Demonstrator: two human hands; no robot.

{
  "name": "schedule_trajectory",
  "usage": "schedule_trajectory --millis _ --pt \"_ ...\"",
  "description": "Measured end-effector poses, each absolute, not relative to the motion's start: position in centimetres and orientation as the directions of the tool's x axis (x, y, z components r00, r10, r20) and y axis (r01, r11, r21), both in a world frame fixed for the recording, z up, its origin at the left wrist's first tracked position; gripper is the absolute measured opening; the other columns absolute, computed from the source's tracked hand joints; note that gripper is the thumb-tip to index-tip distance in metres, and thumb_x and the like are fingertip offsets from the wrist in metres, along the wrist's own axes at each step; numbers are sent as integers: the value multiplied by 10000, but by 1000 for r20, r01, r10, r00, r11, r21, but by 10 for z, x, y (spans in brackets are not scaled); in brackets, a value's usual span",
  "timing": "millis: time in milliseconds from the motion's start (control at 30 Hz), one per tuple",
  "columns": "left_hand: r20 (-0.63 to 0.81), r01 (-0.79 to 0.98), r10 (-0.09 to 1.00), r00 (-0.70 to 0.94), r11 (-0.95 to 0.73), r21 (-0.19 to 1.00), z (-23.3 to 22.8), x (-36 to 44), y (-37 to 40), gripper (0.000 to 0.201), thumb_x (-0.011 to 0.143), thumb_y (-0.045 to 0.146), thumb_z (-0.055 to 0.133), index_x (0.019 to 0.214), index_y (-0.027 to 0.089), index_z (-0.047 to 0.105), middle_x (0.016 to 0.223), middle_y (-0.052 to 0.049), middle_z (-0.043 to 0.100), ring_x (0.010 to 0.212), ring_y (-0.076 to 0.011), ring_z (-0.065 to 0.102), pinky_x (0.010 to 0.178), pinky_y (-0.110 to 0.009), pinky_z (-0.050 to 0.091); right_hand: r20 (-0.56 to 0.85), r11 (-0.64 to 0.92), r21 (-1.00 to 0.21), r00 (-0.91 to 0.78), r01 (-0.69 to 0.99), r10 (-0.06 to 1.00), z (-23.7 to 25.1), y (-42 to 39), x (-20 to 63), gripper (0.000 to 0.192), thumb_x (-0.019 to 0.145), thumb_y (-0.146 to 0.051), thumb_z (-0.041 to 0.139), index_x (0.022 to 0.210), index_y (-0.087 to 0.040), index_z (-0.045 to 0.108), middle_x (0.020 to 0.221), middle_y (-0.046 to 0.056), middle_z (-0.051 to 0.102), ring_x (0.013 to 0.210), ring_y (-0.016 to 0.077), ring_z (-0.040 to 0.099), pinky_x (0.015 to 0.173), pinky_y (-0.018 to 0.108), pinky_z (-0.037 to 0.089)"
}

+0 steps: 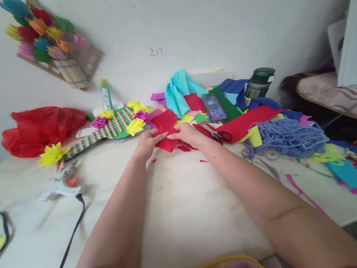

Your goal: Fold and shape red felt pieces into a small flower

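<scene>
A red bag [41, 129] lies at the far left of the counter [181, 211]; one glue gun [62, 187] sits nearer, its cord trailing; one glue bottle [105, 95] stands by the wall; the left hand [147, 142] and right hand [187, 134] meet on one red felt [166, 129], fingers closed pinching its lower edge; one pair of scissors [217, 134] lies just right; blue yarn [287, 138] is piled beyond.

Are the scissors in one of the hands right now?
No, the scissors lie on the table beside the right hand, which holds the red felt with the left hand.
</scene>
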State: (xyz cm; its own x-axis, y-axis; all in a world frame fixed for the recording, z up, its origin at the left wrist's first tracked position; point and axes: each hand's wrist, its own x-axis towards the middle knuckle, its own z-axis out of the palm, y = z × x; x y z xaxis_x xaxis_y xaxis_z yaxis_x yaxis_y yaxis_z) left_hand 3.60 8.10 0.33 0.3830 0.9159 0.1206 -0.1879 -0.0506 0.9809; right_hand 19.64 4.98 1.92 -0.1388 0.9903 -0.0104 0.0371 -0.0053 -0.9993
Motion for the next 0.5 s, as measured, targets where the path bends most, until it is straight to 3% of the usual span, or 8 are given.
schedule_trajectory --millis 233,500 --pt "174 -205 913 370 -103 973 1 34 84 344 547 361 798 741 126 638 655 -31 669 566 -146 609 601 -276 481 2 5 -1000 -209 14 978 25 50 205 281 822 -380 587 681 -141 540 501 4 603 393 101 564 376 176 433" --pt "168 -192 913 372 -101 976 2 36 82 385 546 391 793 783 120 657 700 -43 683 596 -147 617 633 -282 491 9 21 -997 -175 70 985 16 60 208 267 779 -345 651 645 -157 518 457 -7 603 383 105 568 364 163 419"
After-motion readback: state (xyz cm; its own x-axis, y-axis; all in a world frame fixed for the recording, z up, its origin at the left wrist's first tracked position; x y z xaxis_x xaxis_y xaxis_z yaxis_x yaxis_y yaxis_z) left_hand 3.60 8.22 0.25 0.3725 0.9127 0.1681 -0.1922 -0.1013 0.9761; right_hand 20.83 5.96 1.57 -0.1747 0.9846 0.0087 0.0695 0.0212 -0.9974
